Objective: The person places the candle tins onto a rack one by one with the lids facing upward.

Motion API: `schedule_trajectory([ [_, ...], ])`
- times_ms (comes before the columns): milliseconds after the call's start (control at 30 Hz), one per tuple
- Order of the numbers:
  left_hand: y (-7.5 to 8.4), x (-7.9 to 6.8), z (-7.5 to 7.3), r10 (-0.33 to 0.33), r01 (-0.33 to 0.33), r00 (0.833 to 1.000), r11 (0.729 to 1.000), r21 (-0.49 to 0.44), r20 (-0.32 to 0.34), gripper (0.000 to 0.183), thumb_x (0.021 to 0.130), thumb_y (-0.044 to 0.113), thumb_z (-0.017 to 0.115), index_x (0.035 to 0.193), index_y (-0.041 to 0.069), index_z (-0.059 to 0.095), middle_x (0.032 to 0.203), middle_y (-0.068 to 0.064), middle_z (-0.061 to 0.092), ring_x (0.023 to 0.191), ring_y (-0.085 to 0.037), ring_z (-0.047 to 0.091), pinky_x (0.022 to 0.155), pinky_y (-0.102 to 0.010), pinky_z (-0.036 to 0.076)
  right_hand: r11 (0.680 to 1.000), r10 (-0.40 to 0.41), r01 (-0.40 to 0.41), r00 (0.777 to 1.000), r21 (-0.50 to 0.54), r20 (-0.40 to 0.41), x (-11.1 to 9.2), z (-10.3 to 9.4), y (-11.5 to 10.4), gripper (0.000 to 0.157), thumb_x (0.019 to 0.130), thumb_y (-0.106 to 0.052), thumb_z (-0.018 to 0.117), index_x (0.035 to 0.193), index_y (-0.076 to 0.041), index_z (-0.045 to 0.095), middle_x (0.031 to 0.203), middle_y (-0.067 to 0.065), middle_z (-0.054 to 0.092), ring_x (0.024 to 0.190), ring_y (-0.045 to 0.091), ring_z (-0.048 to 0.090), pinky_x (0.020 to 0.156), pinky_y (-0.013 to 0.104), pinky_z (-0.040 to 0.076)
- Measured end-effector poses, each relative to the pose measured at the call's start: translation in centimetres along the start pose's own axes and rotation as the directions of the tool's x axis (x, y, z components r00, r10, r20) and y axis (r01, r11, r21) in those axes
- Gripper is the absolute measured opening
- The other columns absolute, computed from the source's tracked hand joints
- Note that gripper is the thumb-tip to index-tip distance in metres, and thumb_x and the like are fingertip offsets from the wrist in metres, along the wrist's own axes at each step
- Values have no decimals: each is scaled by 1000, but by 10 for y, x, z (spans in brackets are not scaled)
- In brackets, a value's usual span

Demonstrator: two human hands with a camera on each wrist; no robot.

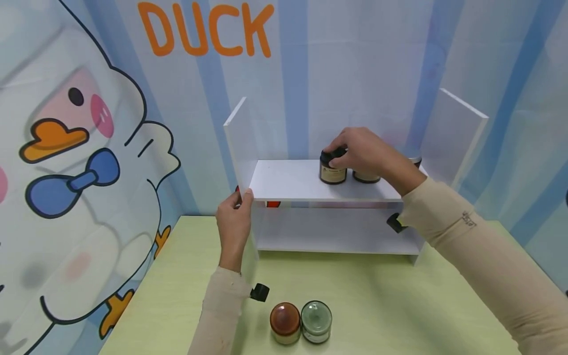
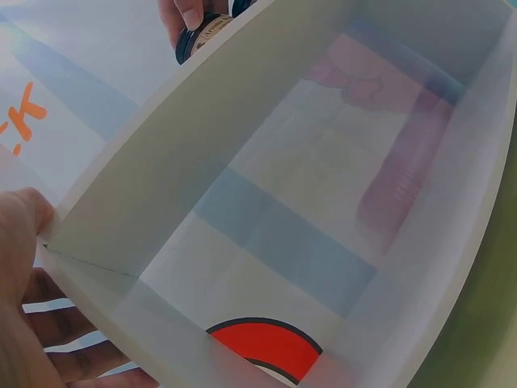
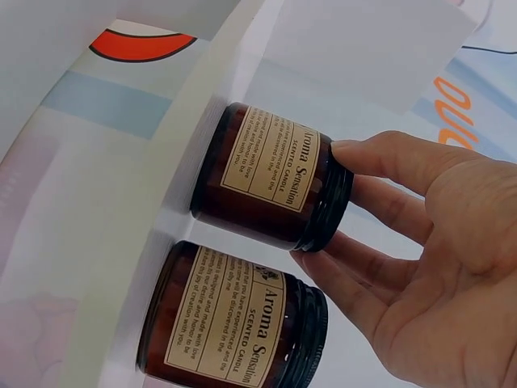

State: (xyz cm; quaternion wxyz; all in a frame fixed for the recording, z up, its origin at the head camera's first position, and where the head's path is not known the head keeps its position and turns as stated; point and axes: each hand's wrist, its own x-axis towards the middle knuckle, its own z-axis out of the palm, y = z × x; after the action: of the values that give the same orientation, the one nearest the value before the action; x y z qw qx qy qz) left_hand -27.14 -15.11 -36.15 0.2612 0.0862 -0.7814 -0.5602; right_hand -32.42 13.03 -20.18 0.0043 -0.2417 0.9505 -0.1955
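Pale green table [image 1: 173, 286]: under the jars and the shelf, from near to far.
Red-brown jar [image 1: 285, 321]: upright at the near side, just left of the green jar [image 1: 316, 319].
Green jar: upright too, with a see-through top.
Left sleeve [image 1: 217, 310]: tan, in from the near side, small black block [image 1: 259, 292] at the wrist.
Left hand [image 1: 234, 219]: bent round the left side of the white shelf [image 1: 284, 181], thumb at the near edge, gripping tight to the thin board.
White shelf: on the table, with a low board, a high board and tall side walls.
Right sleeve [image 1: 470, 256]: tan, in from the near right, across the right part of the shelf.
Right hand [image 1: 361, 150]: part-way open, with thumb and fingertips pinching the black lid of a jar.
Held jar [image 1: 333, 174]: dark brown, upright on the high board near its middle, "Scented Candle" on the label.
Second jar [image 1: 366, 177]: same kind, just right of the held jar, with a small gap between.
Half-hidden thing [image 1: 416, 161]: far right on the high board, behind the right arm, too covered to tell.
Back wall [image 1: 350, 64]: blue and white stripes, orange letters [image 1: 215, 29] spelling DUCK, big white duck [image 1: 84, 231] at left.
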Motion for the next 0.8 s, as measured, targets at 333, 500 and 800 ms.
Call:
schedule_trajectory([
  [333,-1,1,0,4,-4,1000,1000,-21,3,39,99,43,60,111,11,76,111,-6,72,89,-24,60,71,-39,47,1000,-6,6,1000,-4,1,2,0,1,41,96,-18,70,135,-7,66,139,18,57,127,35,52,100,53,47],
  [500,-1,1,0,0,0,1000,1000,-21,11,39,99,44,59,112,12,76,113,-6,73,91,-25,63,74,-40,48,1000,-5,5,1000,-2,1,4,0,1,41,96,-18,69,135,-6,66,139,18,57,127,35,52,100,53,47],
  [800,-1,1,-1,-18,19,1000,999,-38,21,40,99,45,59,115,12,76,117,-6,72,97,-25,65,82,-45,51,1000,1,-1,1000,11,-6,6,2,2,42,96,-18,69,136,-6,65,140,18,56,128,36,51,100,53,47],
])
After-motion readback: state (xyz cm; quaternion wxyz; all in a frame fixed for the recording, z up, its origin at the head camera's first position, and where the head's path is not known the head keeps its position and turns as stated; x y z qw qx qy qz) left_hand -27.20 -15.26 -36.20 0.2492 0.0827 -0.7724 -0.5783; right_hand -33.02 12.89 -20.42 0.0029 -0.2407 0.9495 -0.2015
